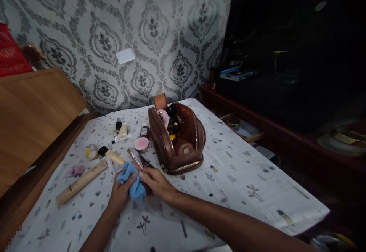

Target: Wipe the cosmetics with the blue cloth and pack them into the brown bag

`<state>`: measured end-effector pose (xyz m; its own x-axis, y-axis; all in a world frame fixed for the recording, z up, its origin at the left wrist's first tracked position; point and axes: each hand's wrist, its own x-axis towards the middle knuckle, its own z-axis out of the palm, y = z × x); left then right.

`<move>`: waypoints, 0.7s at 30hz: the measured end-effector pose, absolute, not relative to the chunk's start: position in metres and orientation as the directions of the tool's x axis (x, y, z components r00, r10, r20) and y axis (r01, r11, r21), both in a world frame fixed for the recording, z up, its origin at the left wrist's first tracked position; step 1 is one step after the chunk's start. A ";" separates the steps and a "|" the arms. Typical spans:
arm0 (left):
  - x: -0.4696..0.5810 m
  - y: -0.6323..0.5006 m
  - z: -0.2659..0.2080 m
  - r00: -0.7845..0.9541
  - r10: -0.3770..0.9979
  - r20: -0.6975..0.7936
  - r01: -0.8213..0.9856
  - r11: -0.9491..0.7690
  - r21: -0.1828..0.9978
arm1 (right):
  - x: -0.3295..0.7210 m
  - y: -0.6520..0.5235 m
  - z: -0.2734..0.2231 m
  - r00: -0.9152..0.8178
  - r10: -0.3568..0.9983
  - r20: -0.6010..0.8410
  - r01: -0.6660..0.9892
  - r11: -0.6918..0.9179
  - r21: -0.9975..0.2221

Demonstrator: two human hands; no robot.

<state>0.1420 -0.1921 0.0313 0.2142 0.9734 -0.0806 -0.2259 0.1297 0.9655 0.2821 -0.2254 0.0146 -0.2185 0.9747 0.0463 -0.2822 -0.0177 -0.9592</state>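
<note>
My left hand [119, 191] is closed around a crumpled blue cloth [136, 189]. Close beside it, the fingers of my right hand [158, 182] pinch a shiny rose-coloured cosmetic tube [135, 158], its far end pointing up and left. Something dark red shows below my fingers, too blurred to name. Just past my right hand stands an open brown cosmetic bag [160, 145], unzipped, with small items inside. A makeup brush [114, 156] and a pink round compact [142, 144] lie near the cloth.
Left on the patterned tablecloth lie a long tan tube [81, 183], a lilac item [76, 171] and small sponges [92, 153]. Farther back are a black bottle [118, 124], a cream tube [122, 130] and a dark red jar [144, 131]. A television [291, 61] stands right.
</note>
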 end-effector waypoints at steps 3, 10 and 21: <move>0.140 -0.192 0.034 0.267 0.963 -0.025 -0.128 0.061 0.990 | 0.282 -0.228 0.021 -0.227 0.973 0.035 -0.309 -0.037 -0.950; 0.142 -0.196 0.056 0.267 0.957 0.112 0.049 -0.130 0.990 | 0.287 -0.240 0.039 -0.165 0.983 0.081 -0.413 0.005 -0.911; 0.173 -0.204 0.080 0.579 0.798 0.167 0.041 -0.233 0.972 | 0.318 -0.284 0.067 -0.018 0.997 0.079 -0.508 0.059 -0.859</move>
<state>0.1733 -0.2040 0.0803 0.5788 0.7982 0.1669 0.0411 -0.2330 0.9716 0.3181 -0.2836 0.0666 -0.0181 0.9967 0.0791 -0.5079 0.0590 -0.8594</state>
